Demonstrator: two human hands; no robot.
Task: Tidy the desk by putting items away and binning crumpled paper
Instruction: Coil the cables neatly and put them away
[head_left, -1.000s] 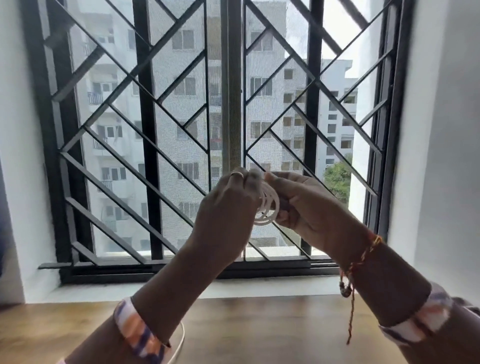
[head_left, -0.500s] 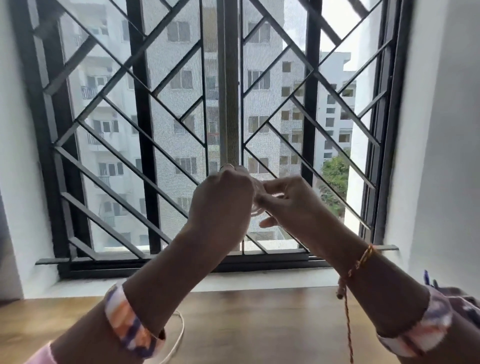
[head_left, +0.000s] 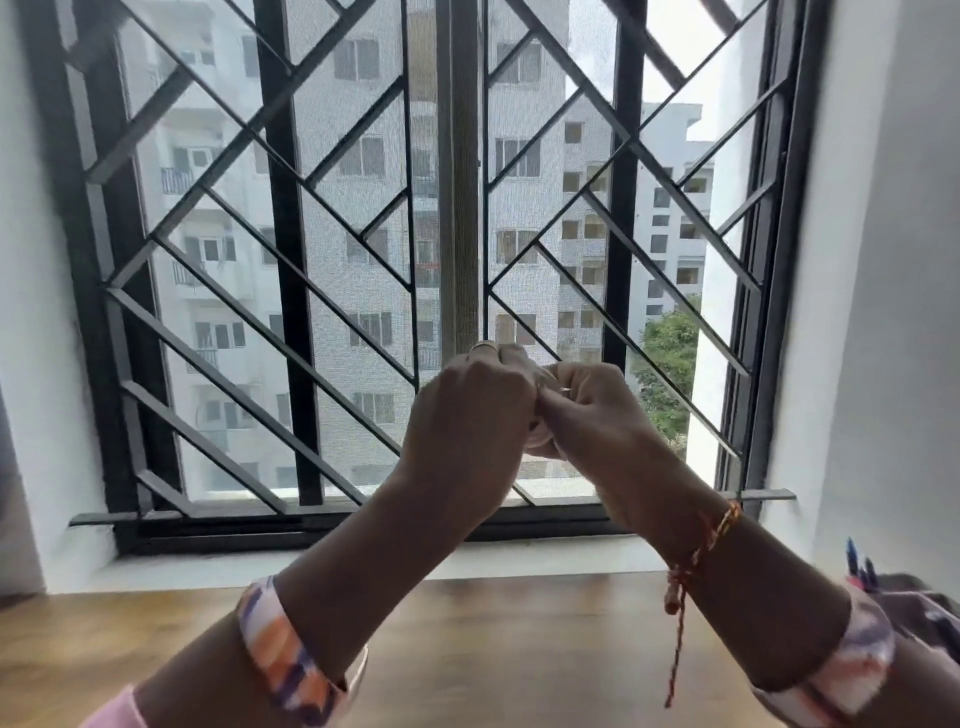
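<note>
White coiled cord (head_left: 546, 387) is pinched between left hand (head_left: 467, 415) and right hand (head_left: 597, 415); winding looks nearly finished; next, stow it.

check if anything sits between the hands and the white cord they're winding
Nothing visible does. The left hand and right hand meet in front of the window, both gripping the white cord, which is mostly hidden inside their fingers.
</note>
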